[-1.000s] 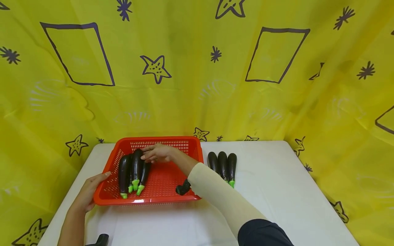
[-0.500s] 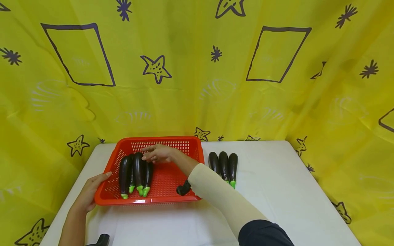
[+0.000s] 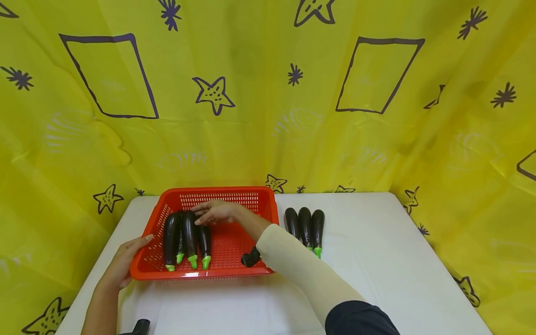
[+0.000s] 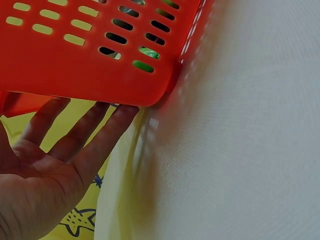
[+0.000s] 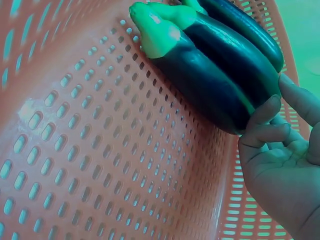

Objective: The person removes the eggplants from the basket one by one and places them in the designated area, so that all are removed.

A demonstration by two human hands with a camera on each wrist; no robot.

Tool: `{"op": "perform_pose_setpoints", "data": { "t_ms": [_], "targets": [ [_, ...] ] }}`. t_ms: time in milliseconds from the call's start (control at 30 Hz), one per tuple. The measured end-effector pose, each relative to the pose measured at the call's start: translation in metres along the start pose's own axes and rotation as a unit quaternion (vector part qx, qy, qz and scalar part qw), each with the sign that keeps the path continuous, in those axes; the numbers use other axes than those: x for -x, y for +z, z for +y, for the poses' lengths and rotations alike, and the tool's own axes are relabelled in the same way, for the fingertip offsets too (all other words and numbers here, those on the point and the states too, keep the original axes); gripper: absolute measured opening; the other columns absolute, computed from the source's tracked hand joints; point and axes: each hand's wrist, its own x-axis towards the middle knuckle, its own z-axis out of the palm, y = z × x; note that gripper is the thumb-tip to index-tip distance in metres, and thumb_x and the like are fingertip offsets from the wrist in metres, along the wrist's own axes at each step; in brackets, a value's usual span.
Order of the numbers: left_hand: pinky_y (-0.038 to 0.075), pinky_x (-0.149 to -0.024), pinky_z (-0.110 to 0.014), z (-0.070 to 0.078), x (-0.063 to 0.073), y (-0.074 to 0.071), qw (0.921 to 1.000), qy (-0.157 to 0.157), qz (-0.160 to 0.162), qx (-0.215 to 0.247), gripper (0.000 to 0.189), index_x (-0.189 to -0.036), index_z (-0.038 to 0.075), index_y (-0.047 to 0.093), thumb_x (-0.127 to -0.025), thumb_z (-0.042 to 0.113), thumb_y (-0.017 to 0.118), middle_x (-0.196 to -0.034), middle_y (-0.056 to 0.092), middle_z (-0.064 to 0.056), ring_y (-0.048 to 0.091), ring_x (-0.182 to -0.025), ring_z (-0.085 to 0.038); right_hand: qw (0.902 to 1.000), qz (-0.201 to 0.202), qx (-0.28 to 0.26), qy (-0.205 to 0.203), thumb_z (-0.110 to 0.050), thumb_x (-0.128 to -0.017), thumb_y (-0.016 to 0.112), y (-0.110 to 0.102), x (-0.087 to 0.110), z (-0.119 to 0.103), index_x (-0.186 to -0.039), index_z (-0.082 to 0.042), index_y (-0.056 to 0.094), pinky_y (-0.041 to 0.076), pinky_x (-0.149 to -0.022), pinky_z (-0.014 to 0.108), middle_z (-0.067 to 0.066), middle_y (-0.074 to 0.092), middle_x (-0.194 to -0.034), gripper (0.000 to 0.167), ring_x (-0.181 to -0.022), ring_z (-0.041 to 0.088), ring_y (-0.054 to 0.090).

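Several dark eggplants with green stems lie side by side at the left of a red perforated basket (image 3: 226, 273). My right hand (image 3: 217, 212) reaches in and holds the rounded far end of the middle eggplant (image 3: 190, 235), thumb on its near side. Close to this hand's fingers lies the rightmost eggplant (image 3: 205, 242); the leftmost eggplant (image 3: 170, 239) rests by the basket wall. My left hand (image 3: 125, 260) grips the basket's left rim, thumb on top. In the left wrist view its fingers (image 4: 80, 140) support the rim from below.
Three more eggplants (image 3: 304, 228) lie in a row on the white table (image 3: 377, 260), right of the basket and partly behind the right sleeve. Black wrist-worn devices show near the basket's front (image 3: 251, 257). A yellow patterned curtain (image 3: 251, 139) surrounds the table.
The middle eggplant has come down flatter with my right hand at its end. The rightmost eggplant has swung to the right, so they lie more parallel. My left hand keeps its place.
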Motion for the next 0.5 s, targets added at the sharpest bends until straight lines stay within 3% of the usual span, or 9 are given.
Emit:
{"op": "perform_pose_setpoints", "data": {
  "t_ms": [133,300,500],
  "targets": [
    [0.064,-0.076,-0.043,-0.0005,0.0010,-0.0011,1.0000,0.002,-0.007,-0.002,0.038,-0.140,0.002,0.057,-0.114,0.027,0.046,-0.107,0.075,0.003,0.078,-0.092,-0.024,1.0000,-0.005,-0.001,-0.008,-0.001,-0.102,0.066,0.0006,0.0011,-0.0002,-0.157,-0.007,0.048,0.049,-0.074,0.031,0.015,0.044,-0.161,0.058,-0.100,0.013,0.062],
    [0.064,-0.076,-0.042,-0.0005,0.0013,-0.0007,0.9999,-0.002,-0.003,-0.011,0.043,-0.143,-0.003,0.054,-0.113,0.028,0.046,-0.107,0.075,0.003,0.078,-0.092,-0.023,0.9999,-0.007,0.005,-0.012,-0.003,-0.102,0.067,0.0009,0.0016,0.0002,-0.154,-0.006,0.052,0.045,-0.076,0.035,0.014,0.052,-0.154,0.055,-0.102,0.013,0.062],
    [0.064,-0.075,-0.042,-0.0009,0.0013,0.0005,1.0000,-0.001,0.005,-0.007,0.047,-0.145,-0.008,0.050,-0.113,0.027,0.046,-0.106,0.076,0.001,0.078,-0.091,-0.024,0.9998,-0.011,0.012,-0.014,-0.003,-0.101,0.068,0.0001,0.0006,0.0010,-0.150,-0.004,0.056,0.049,-0.078,0.034,0.013,0.057,-0.148,0.050,-0.091,0.014,0.062]
  ]
}}
